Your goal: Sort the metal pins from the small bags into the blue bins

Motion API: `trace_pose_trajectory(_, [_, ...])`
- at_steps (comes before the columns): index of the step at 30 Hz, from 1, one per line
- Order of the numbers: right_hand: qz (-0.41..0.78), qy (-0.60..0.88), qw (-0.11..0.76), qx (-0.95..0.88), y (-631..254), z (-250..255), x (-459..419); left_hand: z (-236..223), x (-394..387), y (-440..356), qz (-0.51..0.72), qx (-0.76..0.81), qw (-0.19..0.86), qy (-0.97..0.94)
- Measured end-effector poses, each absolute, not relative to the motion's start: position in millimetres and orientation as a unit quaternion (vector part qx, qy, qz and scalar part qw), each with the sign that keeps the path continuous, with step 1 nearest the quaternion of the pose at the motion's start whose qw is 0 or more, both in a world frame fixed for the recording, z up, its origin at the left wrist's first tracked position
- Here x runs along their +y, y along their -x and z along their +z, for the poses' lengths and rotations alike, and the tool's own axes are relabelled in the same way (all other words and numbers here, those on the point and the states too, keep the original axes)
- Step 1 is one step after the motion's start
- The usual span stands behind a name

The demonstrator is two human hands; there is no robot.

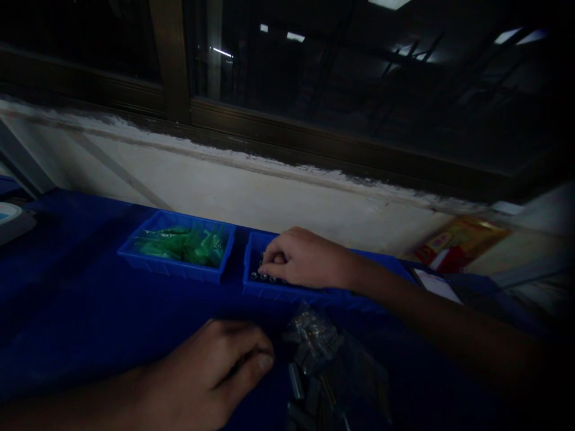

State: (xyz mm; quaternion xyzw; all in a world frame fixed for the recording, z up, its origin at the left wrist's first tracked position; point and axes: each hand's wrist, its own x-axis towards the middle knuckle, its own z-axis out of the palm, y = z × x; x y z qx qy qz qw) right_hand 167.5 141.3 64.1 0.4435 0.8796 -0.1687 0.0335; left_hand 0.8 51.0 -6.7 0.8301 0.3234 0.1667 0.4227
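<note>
Okay, right hand [309,257]: in the parts bin [269,290], back edge of table [81,287]; fingers bent inward, tips down at the parts, can't tell if gripping one.
Parts [254,276]: small, round, metal, in that bin.
Left hand [211,368]: well in from back edge, near clear bag [312,323]; fingers curled, can't tell if holding anything.
Clear bag: on table, in front of parts bin, beside dark bars [296,381].
Green bags [184,242]: in left bin [175,267], back edge.
</note>
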Motion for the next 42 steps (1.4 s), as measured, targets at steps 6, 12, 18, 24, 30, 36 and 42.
trace_pose_trajectory(6, [-0.118,-0.481,-0.218,0.841,-180,73,102,-14,50,-11,0.169,0.347,0.339,-0.858])
trace_pose_trajectory(12, [-0.137,-0.447,-0.316,0.826,-205,7,43,-21,60,-28,0.132,0.355,0.215,-0.900])
trace_pose_trajectory(18, [-0.135,-0.475,-0.326,0.806,-217,-26,34,-26,63,-29,0.164,0.387,0.207,-0.884])
trace_pose_trajectory(24, [-0.087,-0.465,-0.262,0.841,-217,-21,28,-18,62,-21,0.198,0.361,0.316,-0.855])
trace_pose_trajectory(30, [-0.076,-0.456,-0.266,0.846,-212,-22,22,-15,64,-20,0.213,0.341,0.356,-0.843])
trace_pose_trajectory(36, [-0.082,-0.467,-0.287,0.833,-212,-24,23,-16,63,-18,0.221,0.329,0.368,-0.841])
trace_pose_trajectory(42, [-0.066,-0.466,-0.311,0.826,-211,-25,25,-19,61,-18,0.238,0.324,0.427,-0.810])
